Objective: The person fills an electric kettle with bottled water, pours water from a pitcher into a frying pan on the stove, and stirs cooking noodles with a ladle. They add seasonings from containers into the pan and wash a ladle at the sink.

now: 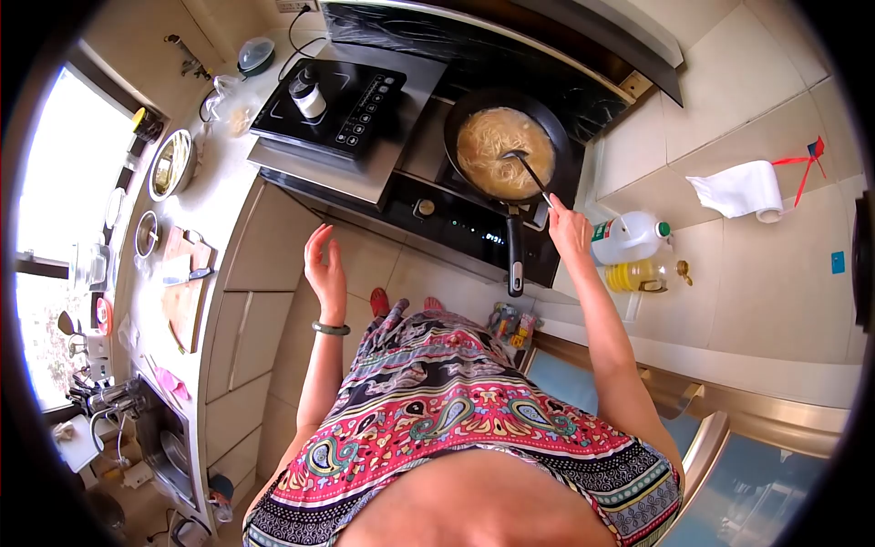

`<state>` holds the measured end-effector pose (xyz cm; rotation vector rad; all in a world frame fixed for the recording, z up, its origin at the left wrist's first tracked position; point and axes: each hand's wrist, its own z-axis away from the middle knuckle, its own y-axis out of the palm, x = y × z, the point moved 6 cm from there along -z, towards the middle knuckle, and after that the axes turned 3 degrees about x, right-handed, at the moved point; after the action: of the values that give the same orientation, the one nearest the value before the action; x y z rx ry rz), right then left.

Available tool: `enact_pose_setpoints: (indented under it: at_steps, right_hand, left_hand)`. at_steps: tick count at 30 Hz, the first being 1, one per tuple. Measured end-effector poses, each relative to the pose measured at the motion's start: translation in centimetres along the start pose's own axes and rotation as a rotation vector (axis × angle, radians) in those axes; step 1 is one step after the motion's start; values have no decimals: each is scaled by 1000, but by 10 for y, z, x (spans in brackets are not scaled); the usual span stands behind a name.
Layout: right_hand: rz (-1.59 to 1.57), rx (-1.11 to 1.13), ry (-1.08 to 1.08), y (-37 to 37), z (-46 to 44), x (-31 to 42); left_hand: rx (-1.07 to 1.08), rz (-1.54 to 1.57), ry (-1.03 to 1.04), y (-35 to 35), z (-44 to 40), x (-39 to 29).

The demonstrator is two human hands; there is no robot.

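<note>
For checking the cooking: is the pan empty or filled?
Partly filled: noodles in brownish liquid cover the bottom of the pan, leaving its upper wall bare.

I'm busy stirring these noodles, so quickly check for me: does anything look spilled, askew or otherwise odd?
No spill or damage stands out around the pan. Slightly odd: a small white-and-black jar stands on the flat black cooktop to its left, where cookware would normally sit.

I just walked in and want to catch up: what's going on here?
A person is at the stove with a frying pan of noodles in cloudy liquid. The right hand grips a ladle-like utensil, its head dipped among the noodles. The left hand is raised, open and holding nothing. The pan's handle points back toward the person, untouched.
</note>
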<state>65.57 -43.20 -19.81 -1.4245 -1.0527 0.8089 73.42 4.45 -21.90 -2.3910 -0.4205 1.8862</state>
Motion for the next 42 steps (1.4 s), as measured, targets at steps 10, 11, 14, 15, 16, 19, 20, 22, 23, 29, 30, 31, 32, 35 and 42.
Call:
enact_pose_setpoints:
  at_steps: [10, 11, 14, 15, 16, 19, 20, 22, 23, 29, 30, 31, 32, 35, 42]
  right_hand:
    - [-196, -117, 31, -7, -94, 7]
    - [-198, -117, 27, -2, -101, 4]
    - [-239, -155, 24, 18, -116, -7]
    - [-239, -153, 20, 20, -117, -10]
    - [-494, 100, 221, 39, -115, -26]
    - [-936, 452, 477, 67, -99, -33]
    - [-1078, 595, 604, 76, -91, -33]
    - [-1217, 735, 738, 81, -80, -35]
    - [-1331, 828, 782, 80, -73, -34]
    - [-1721, 1096, 868, 48, -34, -33]
    - [-1718, 1100, 842, 42, -30, -36]
    - [-1719, 1096, 848, 36, -26, -40]
    - [-1694, 1070, 845, 29, -24, -45]
    - [-1633, 1022, 848, 20, -22, -62]
    - [-1061, 595, 634, 6, -64, -90]
  left_hand:
    - [-38, -60, -41, -13, 7, -2]
    - [-48, -79, -52, -15, 8, -2]
    - [-72, -87, -52, -23, 8, -1]
    - [-76, -88, -54, -25, 9, 0]
    - [-94, -56, -72, -27, 10, 3]
    - [-100, -35, -92, -27, 13, 9]
    - [-92, -46, -90, -25, 12, 9]
    - [-76, -22, -72, -18, 11, 9]
    - [-67, 0, -52, -14, 9, 6]
    - [12, -58, -30, 0, -1, -2]
    - [17, -57, -32, 1, -1, -1]
    - [19, -51, -34, 3, -1, -1]
    - [22, -45, -37, 4, -1, -1]
    - [33, -20, -47, 7, -1, 1]
    - [42, -13, -33, 10, 1, 0]
